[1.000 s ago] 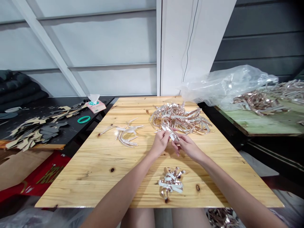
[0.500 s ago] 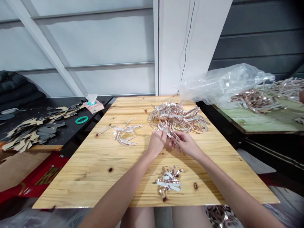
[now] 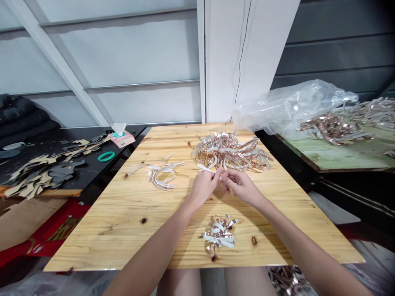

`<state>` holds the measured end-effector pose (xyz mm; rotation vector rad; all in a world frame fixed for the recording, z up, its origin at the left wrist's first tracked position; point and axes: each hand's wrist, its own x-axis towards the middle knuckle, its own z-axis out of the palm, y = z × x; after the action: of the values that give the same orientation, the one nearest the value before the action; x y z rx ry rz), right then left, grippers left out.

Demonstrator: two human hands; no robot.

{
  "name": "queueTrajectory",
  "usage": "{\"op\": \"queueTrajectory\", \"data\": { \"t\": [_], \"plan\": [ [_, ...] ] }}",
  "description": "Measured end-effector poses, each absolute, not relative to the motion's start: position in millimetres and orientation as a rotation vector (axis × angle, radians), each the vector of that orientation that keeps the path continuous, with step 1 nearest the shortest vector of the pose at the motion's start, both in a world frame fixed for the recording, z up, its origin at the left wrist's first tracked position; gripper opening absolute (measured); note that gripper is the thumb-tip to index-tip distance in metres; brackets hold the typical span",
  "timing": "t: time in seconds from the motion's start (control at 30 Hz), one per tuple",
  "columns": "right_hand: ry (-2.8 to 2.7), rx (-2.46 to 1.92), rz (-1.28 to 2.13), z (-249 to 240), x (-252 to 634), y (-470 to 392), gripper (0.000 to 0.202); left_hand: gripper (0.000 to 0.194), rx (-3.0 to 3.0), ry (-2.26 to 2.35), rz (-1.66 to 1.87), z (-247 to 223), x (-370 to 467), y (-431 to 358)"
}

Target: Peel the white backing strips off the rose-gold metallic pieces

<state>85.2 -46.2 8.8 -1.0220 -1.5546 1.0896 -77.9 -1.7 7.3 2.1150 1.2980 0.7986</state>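
Observation:
My left hand (image 3: 203,185) is closed on a thin white strip (image 3: 203,168), whose end sticks out past the fingers to the upper left. My right hand (image 3: 240,184) pinches close beside it, its fingertips on what looks like the other end of that strip; the fingers hide most of this part. Just beyond both hands lies a tangled heap of shiny rose-gold and white strips (image 3: 230,150). To the left is a loose bunch of narrow pale strips (image 3: 163,174). A small pile of short curled strip pieces (image 3: 219,233) rests nearer to me, between my forearms.
The wooden table (image 3: 114,230) stands before a wall. At left, a black table holds grey and tan scraps (image 3: 46,168), a green ring (image 3: 106,156) and a tissue pack (image 3: 122,139). At right, a clear plastic bag (image 3: 296,107) and more strips (image 3: 333,127) lie on a greenish board.
The shiny rose-gold strip between my hands has turned so that a white length now points to the upper left. My hands have drawn closer together; the piles are unchanged.

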Motion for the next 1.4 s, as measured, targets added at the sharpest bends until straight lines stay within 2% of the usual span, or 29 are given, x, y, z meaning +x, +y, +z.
{"op": "queueTrajectory", "data": {
  "t": [0.17,0.3,0.53,0.73,0.93,1.17,1.3,1.4],
  "plan": [
    [-1.518,-1.051,0.99,12.2,88.4,-48.0,0.018,0.044,2.084,0.906,0.946,11.3,-75.9,-6.9],
    [-1.508,-1.034,0.991,16.6,88.3,-51.4,0.015,0.038,2.123,0.683,0.892,11.7,-79.4,-7.4],
    [-1.369,-0.92,1.074,15.2,85.0,-52.2,0.017,0.038,2.147,0.551,1.077,10.9,-78.2,-9.3],
    [-1.15,-0.858,1.237,15.7,83.6,-51.8,0.013,0.035,2.123,0.637,1.23,8.8,-70.2,-17.5],
    [-0.9,-0.811,1.418,25.2,80.0,-53.7,0.012,0.038,1.932,0.661,1.249,10.2,-66.5,-24.7],
    [-0.615,-0.546,1.65,20.0,86.9,-45.5,0.022,0.041,1.563,0.595,1.301,4.8,-57.5,-25.6],
    [-0.617,-0.62,1.617,14.5,84.0,-43.4,0.026,0.041,1.468,0.609,1.338,2.9,-57.1,-24.1],
    [-0.857,-0.877,1.399,10.1,77.1,-46.4,0.04,0.04,1.545,0.645,1.333,4.2,-60.7,-23.7]
  ]
}}
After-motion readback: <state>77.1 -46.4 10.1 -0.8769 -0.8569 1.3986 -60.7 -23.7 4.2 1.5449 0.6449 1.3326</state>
